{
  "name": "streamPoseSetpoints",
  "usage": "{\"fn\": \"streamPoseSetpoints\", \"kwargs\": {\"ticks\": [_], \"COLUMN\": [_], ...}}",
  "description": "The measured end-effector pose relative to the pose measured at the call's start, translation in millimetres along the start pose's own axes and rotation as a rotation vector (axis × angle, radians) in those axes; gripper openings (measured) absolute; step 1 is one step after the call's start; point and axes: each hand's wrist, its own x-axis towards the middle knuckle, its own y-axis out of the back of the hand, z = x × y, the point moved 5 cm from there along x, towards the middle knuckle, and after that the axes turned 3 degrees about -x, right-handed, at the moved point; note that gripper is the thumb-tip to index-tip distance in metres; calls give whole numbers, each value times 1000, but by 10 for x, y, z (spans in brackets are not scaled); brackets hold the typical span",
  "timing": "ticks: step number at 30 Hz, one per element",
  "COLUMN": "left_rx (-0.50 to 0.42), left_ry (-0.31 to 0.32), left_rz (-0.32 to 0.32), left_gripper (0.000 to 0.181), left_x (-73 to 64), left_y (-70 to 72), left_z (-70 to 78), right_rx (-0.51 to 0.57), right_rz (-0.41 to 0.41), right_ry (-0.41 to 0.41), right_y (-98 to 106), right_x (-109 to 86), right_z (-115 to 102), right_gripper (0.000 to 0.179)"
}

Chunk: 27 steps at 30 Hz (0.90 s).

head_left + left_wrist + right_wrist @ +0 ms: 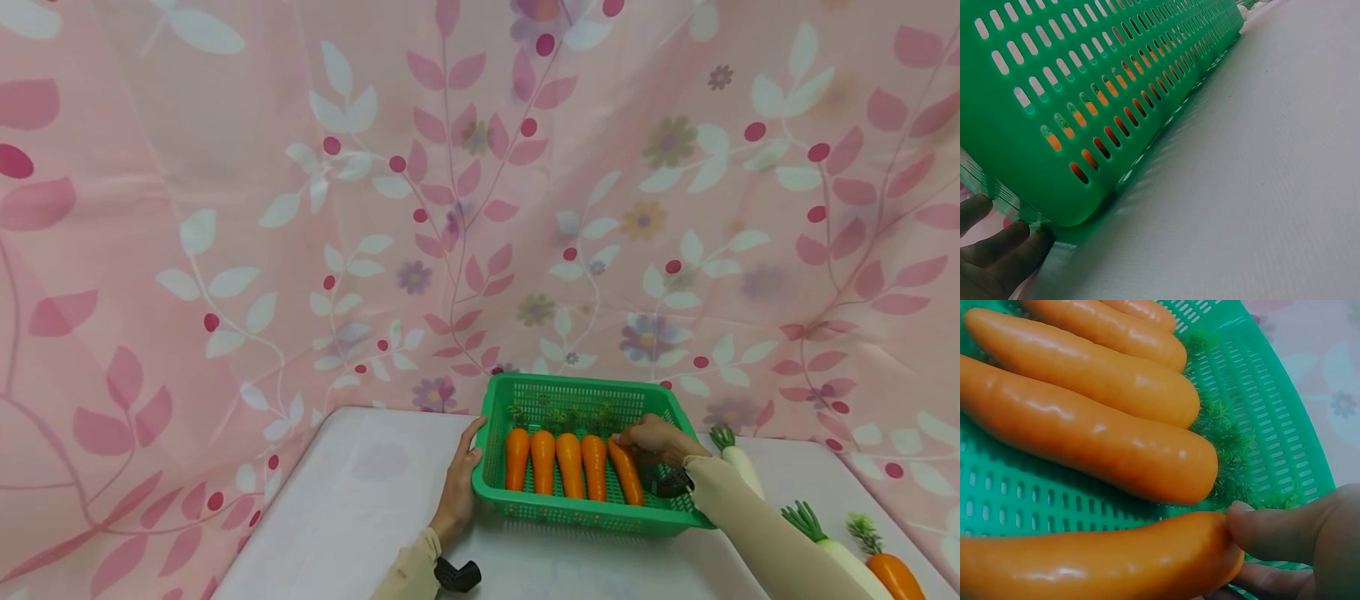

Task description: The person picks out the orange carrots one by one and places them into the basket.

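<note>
A green plastic basket (585, 510) with slotted walls holds several orange carrots (543, 462) side by side, their leafy tops toward the far wall. My right hand (656, 437) reaches inside and pinches the thick top end of the rightmost carrot (626, 471). The right wrist view shows the thumb (1272, 531) on this carrot's upper end, fingers partly hidden beneath. This carrot lies slightly apart from the neighbouring carrot (1097, 434). At the basket's left side, my left hand (459, 487) rests with extended fingers along the wall. Its fingertips (1019, 231) show near a lower corner in the left wrist view.
Right of the basket lie a white radish (738, 462), a second white radish (840, 554) partly behind my right sleeve, and a loose carrot (896, 575) with a green top. A white cloth covers the table (375, 483). A pink floral curtain (480, 208) hangs right behind.
</note>
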Motion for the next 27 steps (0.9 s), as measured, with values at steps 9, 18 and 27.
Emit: {"fn": "streamPoseSetpoints", "kwargs": {"ticks": [9,18,27], "left_rx": [-19,-25,-6], "left_ry": [10,3,-9], "left_rz": [-1,1,-1], "left_gripper": [53,53,53], "left_x": [-7,-8,-3], "left_y": [-6,2,-2], "left_z": [27,24,7], "right_rx": [-29,-47,-56], "right_rz": [6,-6,-25], "right_ry": [8,39,29], "right_y": [1,-12,-24], "right_x": [-7,14,48], "right_z": [-13,-26,11], "right_gripper": [40,53,61]}}
